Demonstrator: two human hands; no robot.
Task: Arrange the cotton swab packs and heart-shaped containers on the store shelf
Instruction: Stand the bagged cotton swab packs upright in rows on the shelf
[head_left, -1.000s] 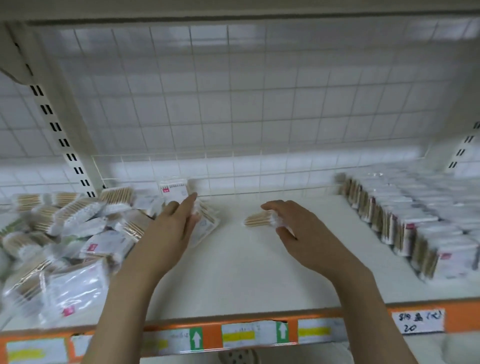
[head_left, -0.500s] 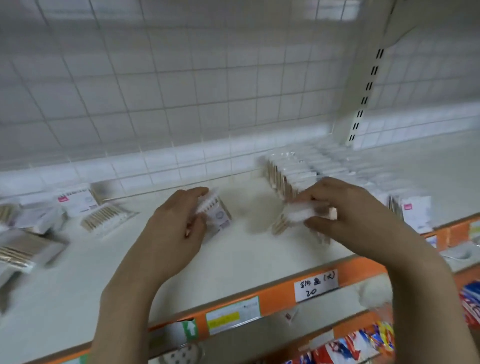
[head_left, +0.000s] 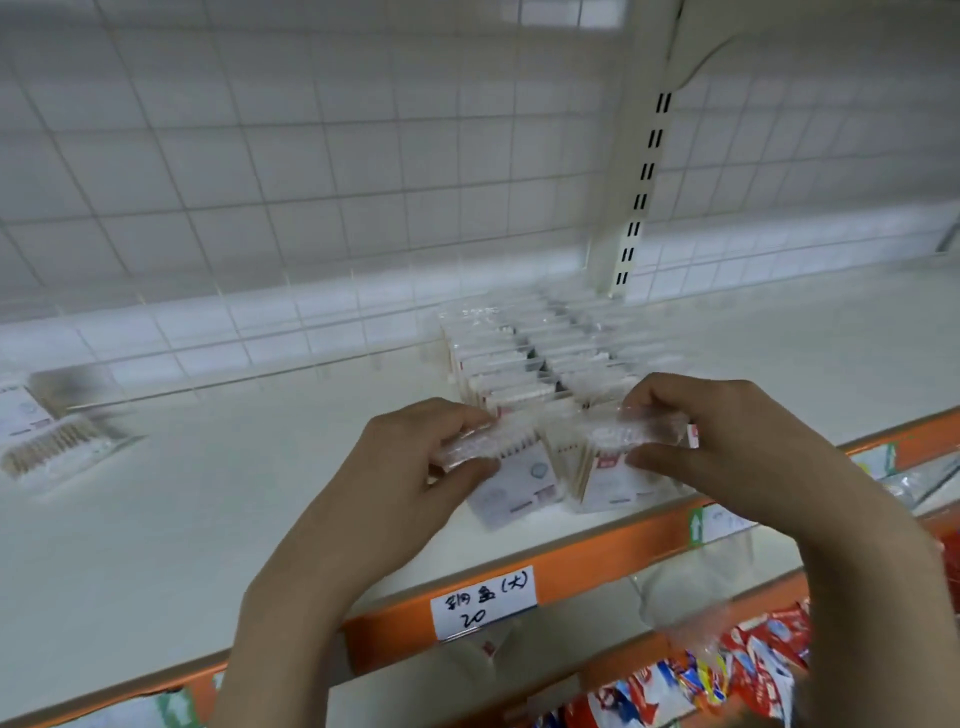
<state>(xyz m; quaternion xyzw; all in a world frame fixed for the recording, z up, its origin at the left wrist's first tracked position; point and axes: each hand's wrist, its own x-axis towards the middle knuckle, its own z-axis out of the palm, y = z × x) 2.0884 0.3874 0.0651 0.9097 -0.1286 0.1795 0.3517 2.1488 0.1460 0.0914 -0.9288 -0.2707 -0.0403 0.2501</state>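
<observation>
My left hand (head_left: 415, 462) grips the top of a clear cotton swab pack (head_left: 511, 480) that stands on the white shelf (head_left: 218, 519) near its front edge. My right hand (head_left: 727, 441) grips a second swab pack (head_left: 605, 478) just to the right, side by side with the first. Both packs stand at the near end of two tidy rows of upright swab packs (head_left: 524, 358) that run toward the back grid. No heart-shaped container is in view.
Loose swab packs (head_left: 52, 441) lie flat at the far left of the shelf. An orange price rail (head_left: 587, 561) with a handwritten label (head_left: 483, 600) fronts the shelf. A slotted upright (head_left: 641, 187) stands behind the rows. Colourful packets (head_left: 727, 670) fill the lower shelf.
Both hands carried their packs to the right, from the loose pile to the front of the tidy rows. The packs now stand upright side by side on the shelf.
</observation>
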